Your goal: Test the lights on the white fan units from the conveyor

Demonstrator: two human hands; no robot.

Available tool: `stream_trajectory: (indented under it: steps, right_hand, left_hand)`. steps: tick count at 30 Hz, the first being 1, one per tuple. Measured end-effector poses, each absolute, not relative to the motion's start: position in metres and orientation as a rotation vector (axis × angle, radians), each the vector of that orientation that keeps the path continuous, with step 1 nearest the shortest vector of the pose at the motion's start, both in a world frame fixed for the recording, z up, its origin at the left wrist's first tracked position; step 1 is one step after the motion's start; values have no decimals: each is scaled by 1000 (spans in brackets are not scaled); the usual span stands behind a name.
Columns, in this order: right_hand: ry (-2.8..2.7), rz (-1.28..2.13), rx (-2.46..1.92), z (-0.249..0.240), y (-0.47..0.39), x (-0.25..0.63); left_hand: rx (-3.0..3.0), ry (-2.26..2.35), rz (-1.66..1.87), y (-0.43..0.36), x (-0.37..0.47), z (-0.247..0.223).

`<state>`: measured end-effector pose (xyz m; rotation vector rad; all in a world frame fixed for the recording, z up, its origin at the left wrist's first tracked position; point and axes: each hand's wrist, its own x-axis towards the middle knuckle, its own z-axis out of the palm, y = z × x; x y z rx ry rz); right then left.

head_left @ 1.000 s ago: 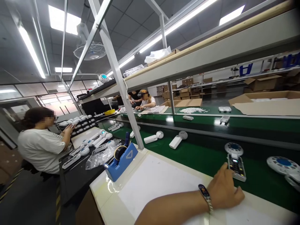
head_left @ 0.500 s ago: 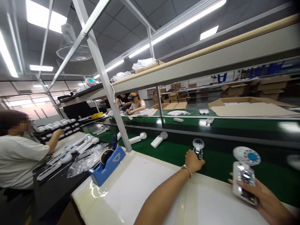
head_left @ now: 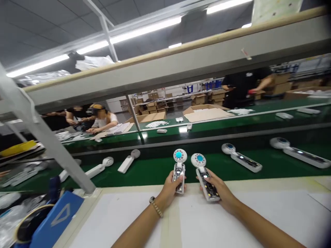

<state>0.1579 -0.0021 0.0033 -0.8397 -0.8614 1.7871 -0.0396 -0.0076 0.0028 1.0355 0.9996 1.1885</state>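
My left hand [head_left: 170, 187] is closed around a white handheld device [head_left: 180, 155], held upright with its round, blue-centred head up. The front of its handle is open, and inner parts with a small light show. Close to its right, my right hand [head_left: 219, 187] grips a second white device [head_left: 198, 159] of the same kind, tilted, its circuit parts and a lit spot facing me. The two heads are near each other but apart. Right of my hands, an open-fronted device [head_left: 245, 162] and another such device [head_left: 300, 153] lie on the green conveyor belt [head_left: 155, 168].
White devices [head_left: 128, 162] lie on the belt to the left. A blue tape dispenser [head_left: 55, 220] stands at the near left, by a slanted metal post [head_left: 49, 131]. White sheets [head_left: 219, 220] cover the bench. A shelf beam [head_left: 155, 65] crosses above. Co-workers [head_left: 99, 119] sit beyond the belts.
My view has swung right. Both hands, each with its device, have come close together before me. The left one has lifted its device from over the belt. A standing person now shows at the right.
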Motion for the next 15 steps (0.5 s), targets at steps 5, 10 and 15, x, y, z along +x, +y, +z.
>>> stream_trajectory:
  steps: [5,10,15]
  right_hand:
    - [-964,1815,-830,2,-7,155]
    - [-988,1768,-917,7,-9,155]
    - [-1054,1747,-975,8,-10,155]
  left_hand:
    - [913,965,1188,-6,-35,3]
    - [919,892,1149,-12,-35,3]
    - [903,879,1133,-13,-36,2]
